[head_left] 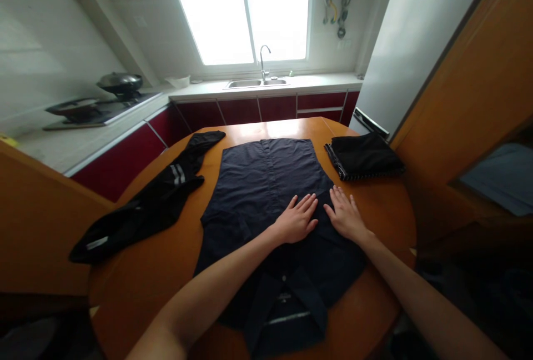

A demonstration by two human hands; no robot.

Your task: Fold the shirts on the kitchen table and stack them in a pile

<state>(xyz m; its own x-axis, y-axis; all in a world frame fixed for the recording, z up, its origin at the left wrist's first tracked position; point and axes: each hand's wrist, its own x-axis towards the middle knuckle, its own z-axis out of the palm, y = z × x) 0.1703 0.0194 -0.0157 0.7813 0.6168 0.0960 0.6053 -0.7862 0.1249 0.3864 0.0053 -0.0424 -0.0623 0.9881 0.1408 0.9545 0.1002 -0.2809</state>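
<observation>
A dark navy collared shirt point(245, 182) lies spread on the wooden table point(175, 260), its collar toward me and its hem toward the window. My left hand point(296, 219) rests flat on the shirt, right of its button placket, fingers apart. Close beside it, my right hand point(345, 214) lies flat over the shirt's right edge, fingers stretched out. Neither hand grips the cloth. The sleeves do not show clearly at the sides of the shirt.
A black garment with grey stripes point(154, 210) lies along the table's left side. Folded black clothes point(364, 155) are stacked at the right. Beyond the table are a sink point(245, 84), a stove with pans point(104, 110) at left and a refrigerator point(402, 43) at right.
</observation>
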